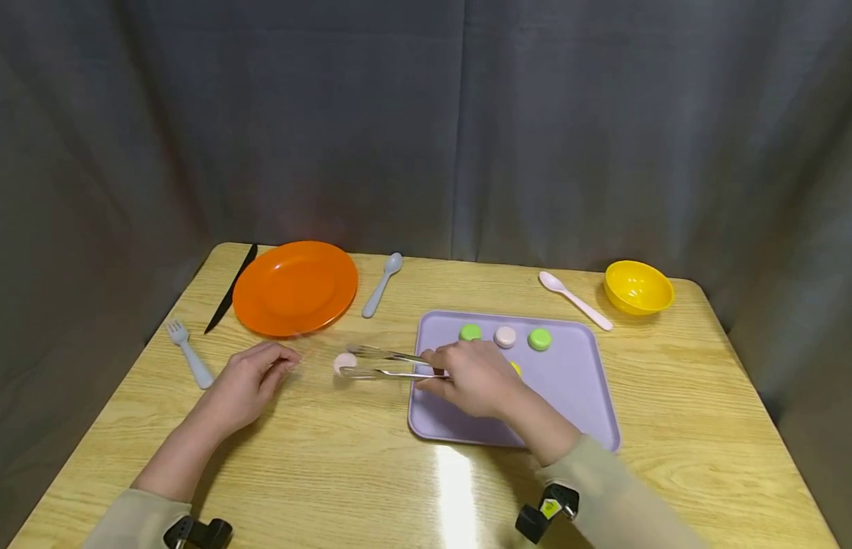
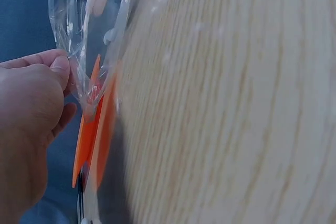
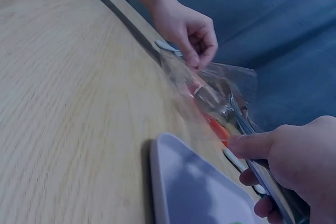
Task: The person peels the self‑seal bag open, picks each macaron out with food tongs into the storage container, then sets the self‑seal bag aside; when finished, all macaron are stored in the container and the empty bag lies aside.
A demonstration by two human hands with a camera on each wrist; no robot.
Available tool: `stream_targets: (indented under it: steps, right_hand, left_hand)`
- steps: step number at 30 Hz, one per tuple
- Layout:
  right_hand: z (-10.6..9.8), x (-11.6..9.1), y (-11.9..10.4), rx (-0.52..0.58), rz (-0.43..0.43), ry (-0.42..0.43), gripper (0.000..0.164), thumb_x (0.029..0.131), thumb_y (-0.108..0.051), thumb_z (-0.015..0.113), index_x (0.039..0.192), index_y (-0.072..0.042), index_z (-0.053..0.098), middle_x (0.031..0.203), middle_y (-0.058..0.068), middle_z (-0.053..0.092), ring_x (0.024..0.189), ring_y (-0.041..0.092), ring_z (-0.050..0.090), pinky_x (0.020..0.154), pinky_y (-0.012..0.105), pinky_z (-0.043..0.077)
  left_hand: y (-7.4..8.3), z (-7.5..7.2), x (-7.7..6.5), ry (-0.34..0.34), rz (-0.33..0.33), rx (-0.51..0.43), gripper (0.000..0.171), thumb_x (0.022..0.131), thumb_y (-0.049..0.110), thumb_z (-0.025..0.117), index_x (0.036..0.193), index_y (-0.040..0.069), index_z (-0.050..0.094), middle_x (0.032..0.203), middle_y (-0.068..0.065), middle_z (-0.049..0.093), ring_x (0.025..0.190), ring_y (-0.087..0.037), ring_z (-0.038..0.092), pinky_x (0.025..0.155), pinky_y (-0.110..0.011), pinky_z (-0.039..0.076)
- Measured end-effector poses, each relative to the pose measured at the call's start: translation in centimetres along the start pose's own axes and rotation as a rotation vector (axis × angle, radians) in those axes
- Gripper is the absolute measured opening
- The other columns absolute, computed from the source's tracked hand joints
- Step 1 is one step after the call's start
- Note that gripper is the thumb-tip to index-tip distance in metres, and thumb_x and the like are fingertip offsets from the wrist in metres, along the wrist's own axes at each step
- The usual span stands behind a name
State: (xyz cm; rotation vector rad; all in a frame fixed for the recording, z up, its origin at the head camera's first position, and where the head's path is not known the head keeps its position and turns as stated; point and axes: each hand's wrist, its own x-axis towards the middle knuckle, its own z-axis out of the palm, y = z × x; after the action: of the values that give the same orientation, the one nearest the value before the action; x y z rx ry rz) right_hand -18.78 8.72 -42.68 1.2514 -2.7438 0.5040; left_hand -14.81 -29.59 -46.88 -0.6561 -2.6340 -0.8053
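Note:
My left hand (image 1: 250, 381) pinches the edge of a clear plastic bag (image 2: 86, 30) between thumb and fingertips, over the table left of the tray. The bag is hard to make out in the head view. My right hand (image 1: 477, 379) grips metal tongs (image 1: 387, 374) that point left toward it. At the tong tips is a pale pink macaron-like round (image 1: 344, 362); whether it is fully inside the bag I cannot tell. On the purple tray (image 1: 563, 412) lie two green rounds (image 1: 539, 339), one pale pink round (image 1: 505, 337) and a yellow one (image 1: 516, 368), partly hidden by my right hand.
An orange plate (image 1: 295, 290) lies at the back left, between a black knife (image 1: 231, 290) and a grey spoon (image 1: 382, 286). A grey fork (image 1: 190, 354) is near my left hand. Back right are a pink spoon (image 1: 577, 301) and a yellow bowl (image 1: 638, 288).

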Motion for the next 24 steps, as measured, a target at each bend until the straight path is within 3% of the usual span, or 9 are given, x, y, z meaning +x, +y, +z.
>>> stream_targets:
  steps: [6, 9, 13, 19, 22, 24]
  right_hand:
    - [-1.6, -2.2, 1.2, -0.046, 0.021, 0.027, 0.023, 0.095, -0.042, 0.080, 0.090, -0.024, 0.066, 0.073, -0.014, 0.057, 0.057, 0.010, 0.047, 0.045, 0.031, 0.035]
    - [-2.2, -3.4, 1.8, -0.043, 0.041, 0.042, 0.022, 0.094, -0.041, 0.082, 0.099, -0.021, 0.075, 0.079, -0.012, 0.067, 0.059, 0.009, 0.051, 0.045, 0.029, 0.037]
    - [-3.3, -4.9, 2.5, -0.041, 0.088, 0.050, 0.036, 0.093, -0.042, 0.083, 0.119, -0.018, 0.081, 0.095, -0.007, 0.076, 0.065, 0.009, 0.058, 0.049, 0.031, 0.044]
    - [-5.1, -7.3, 3.4, -0.048, 0.144, 0.066, 0.039, 0.093, -0.043, 0.082, 0.124, -0.018, 0.081, 0.111, -0.003, 0.079, 0.067, 0.011, 0.060, 0.054, 0.036, 0.046]
    - [-6.1, -8.7, 3.9, -0.054, 0.152, 0.087, 0.029, 0.093, -0.041, 0.083, 0.113, -0.020, 0.083, 0.092, -0.009, 0.077, 0.063, 0.007, 0.054, 0.051, 0.033, 0.042]
    - [-6.7, -9.5, 4.3, -0.058, 0.160, 0.101, 0.016, 0.092, -0.040, 0.084, 0.098, -0.025, 0.079, 0.076, -0.017, 0.066, 0.057, 0.004, 0.046, 0.048, 0.030, 0.039]
  left_hand:
    - [-0.3, -0.1, 0.1, -0.011, 0.005, 0.009, 0.021, 0.095, -0.009, 0.074, 0.107, 0.007, 0.075, 0.102, 0.001, 0.072, 0.092, -0.019, 0.072, 0.077, -0.041, 0.063]
    - [-0.3, -0.1, 0.2, -0.012, 0.008, 0.010, 0.021, 0.093, -0.010, 0.075, 0.106, 0.007, 0.075, 0.102, 0.001, 0.073, 0.092, -0.019, 0.072, 0.077, -0.041, 0.063]
    - [-0.3, -0.1, 0.2, -0.015, 0.009, 0.022, 0.021, 0.093, -0.010, 0.075, 0.105, 0.008, 0.075, 0.101, 0.002, 0.072, 0.091, -0.018, 0.071, 0.077, -0.042, 0.063]
    - [-0.3, -0.2, 0.4, -0.029, -0.003, 0.025, 0.020, 0.093, -0.009, 0.075, 0.105, 0.008, 0.075, 0.100, 0.001, 0.072, 0.092, -0.018, 0.070, 0.078, -0.042, 0.063]
    - [-0.4, -0.1, 0.4, -0.033, -0.012, 0.025, 0.020, 0.094, -0.008, 0.076, 0.105, 0.009, 0.074, 0.099, 0.002, 0.072, 0.092, -0.018, 0.070, 0.079, -0.042, 0.063]
    - [-0.5, -0.1, 0.4, -0.034, -0.017, 0.025, 0.020, 0.094, -0.007, 0.076, 0.104, 0.009, 0.074, 0.099, 0.002, 0.072, 0.091, -0.018, 0.070, 0.079, -0.042, 0.063]
